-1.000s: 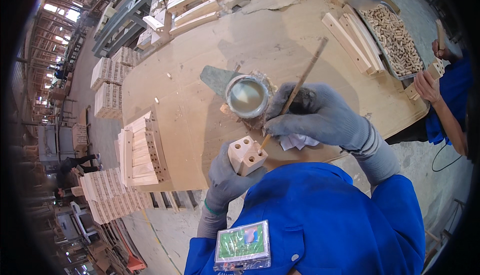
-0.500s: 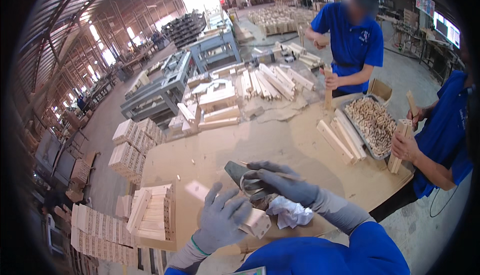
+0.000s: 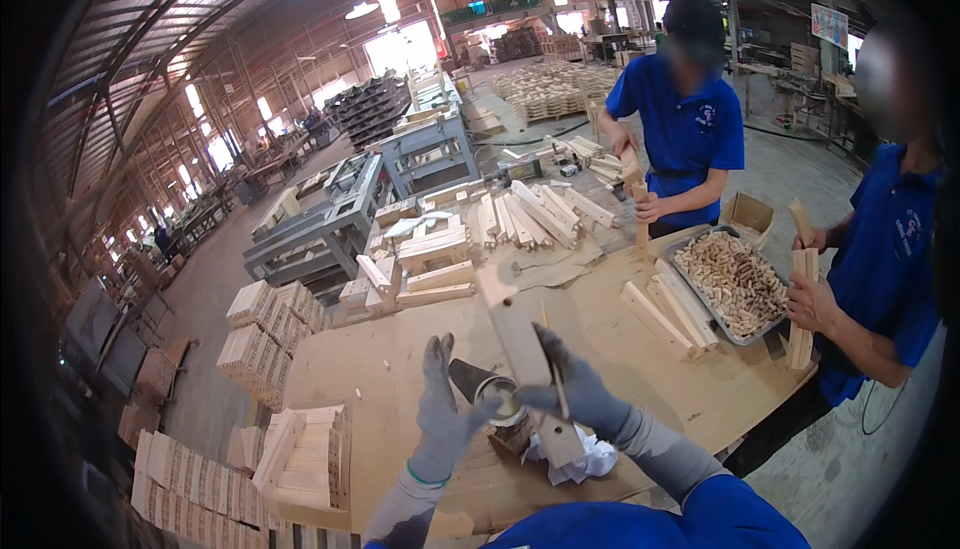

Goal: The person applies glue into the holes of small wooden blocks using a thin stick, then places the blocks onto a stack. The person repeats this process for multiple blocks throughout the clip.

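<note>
My right hand (image 3: 582, 394), in a grey glove, is shut on a long pale wooden slat (image 3: 520, 339) that it holds up on a slant over the plywood table (image 3: 380, 369). A thin stick (image 3: 548, 344) lies along the same hand. My left hand (image 3: 445, 414), also gloved, is raised just left of the slat with its fingers apart and nothing in it. Between the two hands a small metal tin (image 3: 488, 387) stands on the table, partly hidden by the slat. A crumpled white rag (image 3: 592, 459) lies under my right wrist.
Two people in blue shirts work at the table's far right, each holding wooden pieces. A grey tray (image 3: 690, 284) of short dowels and loose slats (image 3: 655, 317) lie near them. Stacked wooden blocks (image 3: 300, 454) stand at the left, more timber and a grey machine (image 3: 330, 234) behind.
The view has tilted up from the table to the hall. My right hand left the tin and now holds up the long slat. The small drilled block is out of sight.
</note>
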